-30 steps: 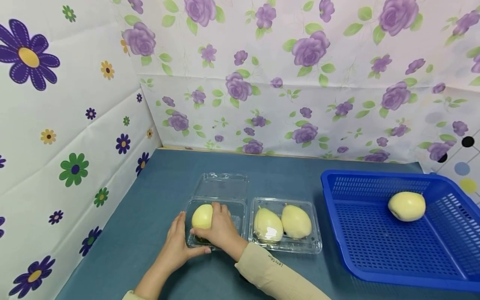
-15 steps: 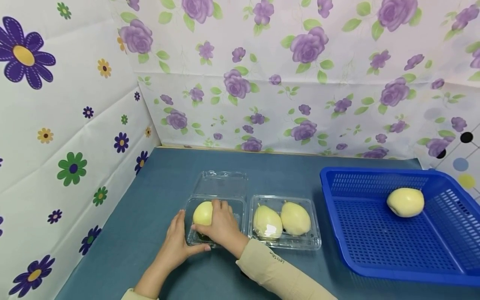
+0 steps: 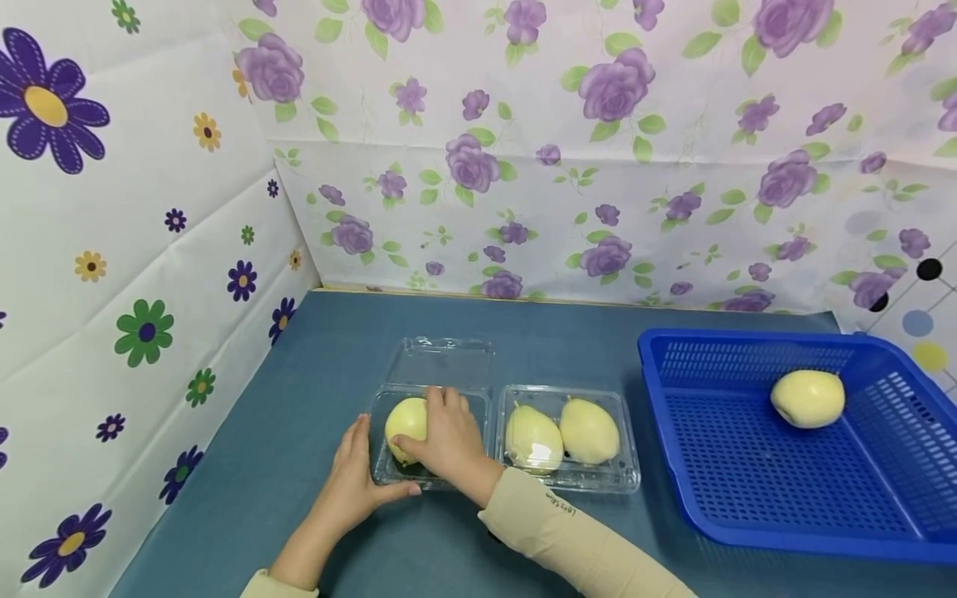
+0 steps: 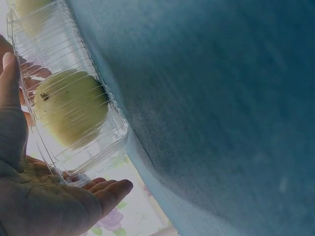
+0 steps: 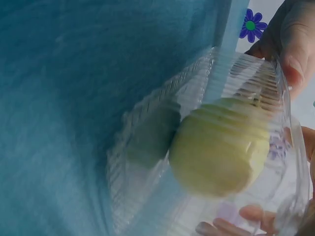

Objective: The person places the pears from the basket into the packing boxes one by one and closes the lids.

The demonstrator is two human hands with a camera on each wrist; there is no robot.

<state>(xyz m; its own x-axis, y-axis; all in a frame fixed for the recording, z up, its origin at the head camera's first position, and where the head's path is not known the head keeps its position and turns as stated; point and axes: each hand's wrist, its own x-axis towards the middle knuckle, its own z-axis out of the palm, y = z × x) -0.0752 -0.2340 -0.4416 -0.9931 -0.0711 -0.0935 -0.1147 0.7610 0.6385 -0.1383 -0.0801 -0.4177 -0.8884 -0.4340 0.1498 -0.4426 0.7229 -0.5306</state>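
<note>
A pale yellow pear [image 3: 406, 419] lies in the left half of a clear plastic clamshell box [image 3: 441, 363], whose lid is folded back away from me. My right hand [image 3: 452, 436] reaches into the box and grips the pear, thumb on its near side and fingers along its right. Straight fingers of my left hand [image 3: 347, 482] rest along the box's left wall, with the thumb stretched by its front edge. In the left wrist view, the pear [image 4: 71, 108] shows through the ribbed plastic wall, a dark spot on its skin. The right wrist view shows the pear [image 5: 219, 152] through the plastic.
Close on the right stands a second clear box [image 3: 631, 479] with two pears under its lid. Farther right, a blue plastic basket [image 3: 748, 490] holds one pear [image 3: 809, 399]. Flowered sheets [image 3: 553, 208] rise behind and to the left of the blue-grey tabletop [image 3: 277, 415].
The right hand has shifted slightly right and its thumb has moved up onto the pear, which has turned a little and shows more of its near side. The left hand stays in place.
</note>
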